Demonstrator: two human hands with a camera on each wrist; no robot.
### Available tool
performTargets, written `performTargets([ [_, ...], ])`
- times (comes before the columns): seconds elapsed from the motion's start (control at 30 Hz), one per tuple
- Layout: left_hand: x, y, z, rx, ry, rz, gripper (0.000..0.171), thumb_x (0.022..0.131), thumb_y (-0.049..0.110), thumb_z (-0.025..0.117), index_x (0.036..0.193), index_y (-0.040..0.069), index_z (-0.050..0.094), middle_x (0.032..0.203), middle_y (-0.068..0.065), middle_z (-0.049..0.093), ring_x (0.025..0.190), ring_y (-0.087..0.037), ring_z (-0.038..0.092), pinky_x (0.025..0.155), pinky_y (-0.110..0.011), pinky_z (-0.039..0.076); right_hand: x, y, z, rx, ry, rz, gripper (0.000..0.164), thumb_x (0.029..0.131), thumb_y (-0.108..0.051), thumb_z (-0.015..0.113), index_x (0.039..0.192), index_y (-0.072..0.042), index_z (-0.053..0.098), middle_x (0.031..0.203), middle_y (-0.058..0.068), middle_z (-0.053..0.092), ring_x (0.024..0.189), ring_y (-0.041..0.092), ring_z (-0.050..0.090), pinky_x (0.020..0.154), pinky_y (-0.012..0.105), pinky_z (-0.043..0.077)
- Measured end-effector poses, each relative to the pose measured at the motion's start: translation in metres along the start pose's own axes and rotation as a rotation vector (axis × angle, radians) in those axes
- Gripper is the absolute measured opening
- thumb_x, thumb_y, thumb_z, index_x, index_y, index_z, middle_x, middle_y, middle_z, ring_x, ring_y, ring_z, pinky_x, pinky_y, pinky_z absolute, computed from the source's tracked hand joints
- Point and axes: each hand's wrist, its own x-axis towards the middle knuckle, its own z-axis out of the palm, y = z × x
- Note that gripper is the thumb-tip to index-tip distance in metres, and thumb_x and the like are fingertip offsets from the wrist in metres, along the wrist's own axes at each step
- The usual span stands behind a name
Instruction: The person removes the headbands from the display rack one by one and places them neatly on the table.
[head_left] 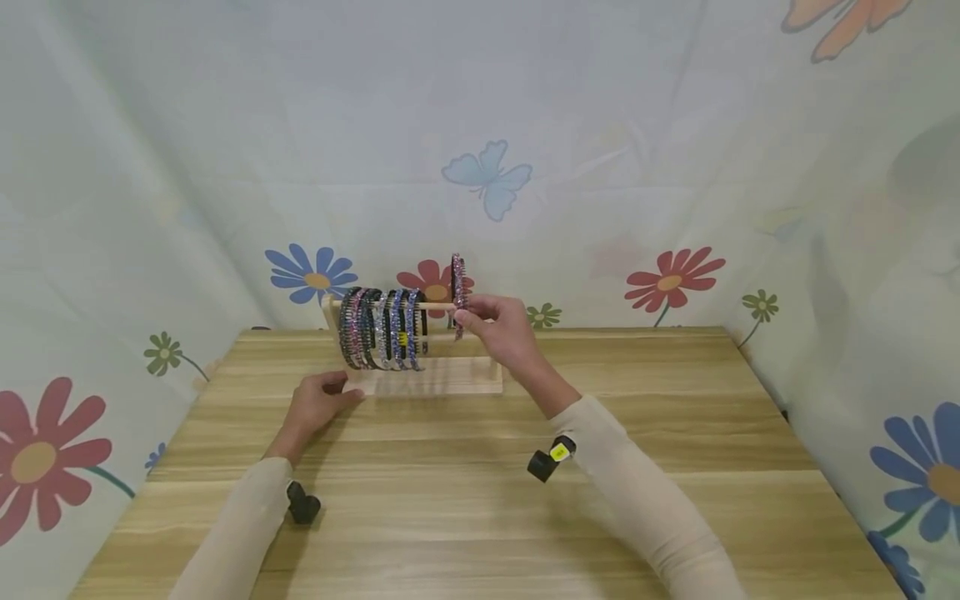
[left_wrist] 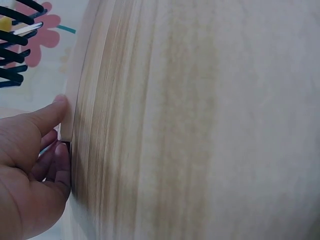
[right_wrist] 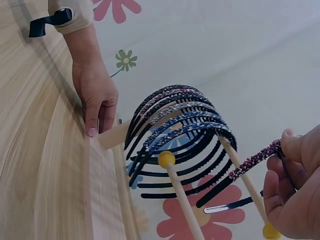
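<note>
A wooden headband stand (head_left: 457, 379) sits on the table, its pegs (right_wrist: 187, 202) ending in yellow balls. Several glittery headbands (head_left: 375, 329) in dark, pink, silver and blue hang in a row toward its left end. My right hand (head_left: 506, 329) pinches a pink glittery headband (right_wrist: 256, 159) between thumb and fingers, near the pegs' right end and apart from the row. At the base's left end, my left hand (head_left: 315, 404) grips the wood, thumb on the upper face (left_wrist: 82, 65) and fingers curled at the end. Part of the held headband is hidden by the right hand.
The wood-grain table (head_left: 450, 500) runs up to a pale cloth backdrop (head_left: 600, 150) with printed flowers and a butterfly. Black wrist cameras (head_left: 303, 504) are strapped to both sleeves.
</note>
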Motion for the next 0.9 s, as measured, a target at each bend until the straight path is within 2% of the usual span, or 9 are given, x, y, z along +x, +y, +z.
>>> performTargets([
  [0.33,0.0,0.002,0.0,0.018,0.011,0.009,0.067,0.095,0.03,0.076,0.14,-0.013,0.052,0.138,-0.033,0.057,0.124,-0.048,0.059,0.103,-0.057,0.05,-0.001,-0.011,-0.017,-0.009,0.037,-0.043,0.022,0.094,-0.016,0.075,0.11,-0.002,0.077,0.096,0.012,0.077,0.087,0.02,0.068,0.07,0.023,0.053],
  [0.5,0.0,0.003,0.0,0.026,0.016,0.018,0.065,0.094,0.027,0.077,0.139,-0.013,0.053,0.138,-0.033,0.057,0.124,-0.048,0.059,0.103,-0.057,0.049,-0.002,-0.016,-0.026,-0.027,0.049,-0.037,0.026,0.095,-0.018,0.074,0.114,0.0,0.076,0.1,0.014,0.076,0.091,0.022,0.068,0.07,0.023,0.052],
  [0.67,-0.001,0.005,0.0,0.03,0.023,0.013,0.064,0.094,0.026,0.077,0.139,-0.013,0.054,0.137,-0.033,0.057,0.124,-0.048,0.059,0.104,-0.056,0.049,-0.003,-0.017,-0.035,-0.056,0.074,-0.037,0.025,0.095,-0.019,0.075,0.114,-0.003,0.077,0.1,0.013,0.077,0.091,0.022,0.069,0.063,0.024,0.049],
  [0.9,-0.003,0.006,0.001,0.031,0.024,0.003,0.063,0.094,0.025,0.077,0.139,-0.013,0.054,0.137,-0.032,0.059,0.123,-0.047,0.06,0.103,-0.056,0.05,-0.004,-0.016,-0.047,-0.022,0.092,0.004,0.027,0.094,-0.022,0.077,0.114,-0.004,0.077,0.102,0.01,0.077,0.089,0.018,0.07,0.065,0.021,0.05],
])
